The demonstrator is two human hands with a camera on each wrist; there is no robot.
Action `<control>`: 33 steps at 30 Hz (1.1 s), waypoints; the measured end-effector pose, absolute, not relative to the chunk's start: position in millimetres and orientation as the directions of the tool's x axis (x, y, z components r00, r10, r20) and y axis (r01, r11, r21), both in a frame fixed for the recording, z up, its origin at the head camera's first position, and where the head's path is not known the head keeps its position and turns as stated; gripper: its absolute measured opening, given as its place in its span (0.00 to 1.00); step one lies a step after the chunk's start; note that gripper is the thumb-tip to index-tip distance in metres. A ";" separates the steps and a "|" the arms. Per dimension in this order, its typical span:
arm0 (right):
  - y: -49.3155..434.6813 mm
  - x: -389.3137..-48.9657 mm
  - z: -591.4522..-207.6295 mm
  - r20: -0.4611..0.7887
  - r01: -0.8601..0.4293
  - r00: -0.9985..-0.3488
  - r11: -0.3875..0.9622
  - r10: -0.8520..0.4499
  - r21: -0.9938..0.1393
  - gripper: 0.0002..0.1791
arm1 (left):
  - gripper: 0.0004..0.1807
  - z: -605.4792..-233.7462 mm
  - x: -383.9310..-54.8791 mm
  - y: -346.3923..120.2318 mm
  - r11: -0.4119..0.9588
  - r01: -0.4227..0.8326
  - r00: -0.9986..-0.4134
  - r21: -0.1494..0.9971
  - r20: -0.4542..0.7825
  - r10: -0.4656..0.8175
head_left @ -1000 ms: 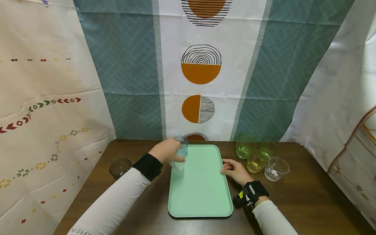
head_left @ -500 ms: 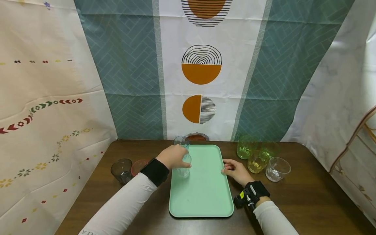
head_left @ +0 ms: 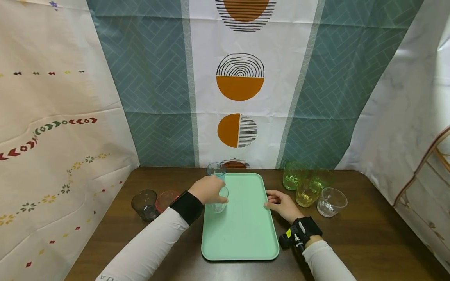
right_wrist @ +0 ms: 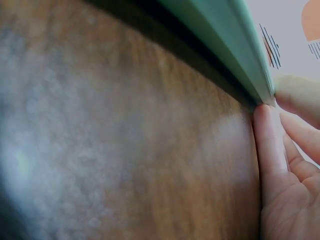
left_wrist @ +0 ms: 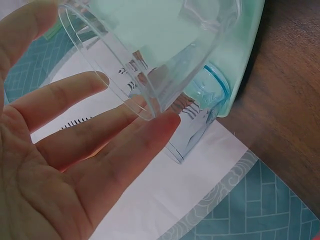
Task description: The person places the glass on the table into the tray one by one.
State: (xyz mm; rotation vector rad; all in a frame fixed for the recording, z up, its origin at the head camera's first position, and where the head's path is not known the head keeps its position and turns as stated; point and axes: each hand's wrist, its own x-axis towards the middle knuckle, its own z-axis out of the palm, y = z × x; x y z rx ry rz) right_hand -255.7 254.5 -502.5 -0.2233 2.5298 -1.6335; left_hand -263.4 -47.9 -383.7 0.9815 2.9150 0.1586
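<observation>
A light green tray lies on the table in the head view. On its left side, a clear glass stands upright under my left hand, whose thumb and fingers hold it around the rim. In the left wrist view, the fingers touch the rim of that clear glass. Just behind it is a blue glass, partly hidden by the hand. My right hand pinches the right edge of the tray, thumb over the rim and a fingertip under it.
Left of the tray stand a dark grey glass and a red glass, partly behind the left wrist. To the right are a yellow glass, two green glasses and another clear glass. A patterned curtain hangs behind.
My left hand has moved right and slightly toward me with the clear glass, bringing it further over the tray; the red glass has come into view. The right hand stays on the tray edge.
</observation>
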 end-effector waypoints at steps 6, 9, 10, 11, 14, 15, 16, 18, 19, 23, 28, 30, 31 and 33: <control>254.0 -252.8 -498.1 -0.017 -0.062 -0.982 0.404 -0.188 -0.913 0.30 | 0.26 -387.3 -266.7 -48.9 0.803 0.583 -0.807 0.127 -0.028 0.590; 250.9 -247.9 -489.5 -0.014 -0.063 -0.981 0.392 -0.193 -0.918 0.29 | 0.27 -386.8 -266.9 -48.4 0.807 0.574 -0.811 0.139 -0.034 0.584; 249.5 -246.1 -486.3 -0.014 -0.063 -0.981 0.388 -0.194 -0.920 0.29 | 0.27 -386.7 -266.9 -48.3 0.808 0.571 -0.813 0.141 -0.036 0.581; 248.1 -244.5 -483.5 -0.014 -0.063 -0.981 0.386 -0.195 -0.920 0.29 | 0.27 -386.7 -266.9 -48.2 0.811 0.567 -0.816 0.143 -0.038 0.577; 245.5 -241.8 -478.7 -0.015 -0.064 -0.980 0.386 -0.198 -0.920 0.28 | 0.27 -387.2 -266.4 -48.0 0.818 0.557 -0.822 0.142 -0.046 0.567; 245.4 -242.0 -479.1 -0.014 -0.064 -0.981 0.390 -0.195 -0.919 0.28 | 0.27 -387.7 -266.2 -48.0 0.820 0.555 -0.823 0.141 -0.048 0.565; 245.7 -242.6 -480.3 -0.015 -0.062 -0.981 0.390 -0.191 -0.919 0.28 | 0.27 -388.3 -266.1 -47.9 0.821 0.554 -0.824 0.140 -0.048 0.565; 247.3 -244.9 -485.0 -0.015 -0.059 -0.983 0.392 -0.184 -0.918 0.28 | 0.27 -389.1 -265.3 -47.8 0.820 0.555 -0.824 0.140 -0.047 0.565; 248.3 -246.5 -487.9 -0.015 -0.060 -0.983 0.396 -0.183 -0.916 0.29 | 0.27 -389.4 -264.9 -48.0 0.820 0.555 -0.824 0.141 -0.045 0.565; 251.8 -252.3 -498.5 -0.015 -0.059 -0.984 0.407 -0.176 -0.912 0.30 | 0.29 -389.8 -262.4 -48.9 0.821 0.549 -0.827 0.155 -0.039 0.561; 252.7 -254.0 -501.5 -0.007 -0.068 -0.984 0.411 -0.179 -0.909 0.30 | 0.33 -391.0 -259.7 -50.7 0.821 0.550 -0.828 0.153 -0.025 0.560; 252.4 -253.6 -500.9 -0.006 -0.071 -0.984 0.414 -0.180 -0.908 0.30 | 0.33 -392.3 -259.1 -51.5 0.821 0.553 -0.828 0.146 -0.015 0.560; 252.2 -253.3 -500.6 -0.005 -0.072 -0.984 0.416 -0.180 -0.907 0.30 | 0.33 -393.3 -259.3 -51.9 0.819 0.556 -0.827 0.145 -0.008 0.563; 251.8 -252.7 -500.2 -0.004 -0.074 -0.983 0.418 -0.182 -0.905 0.30 | 0.33 -395.1 -259.4 -52.8 0.817 0.559 -0.825 0.145 0.002 0.565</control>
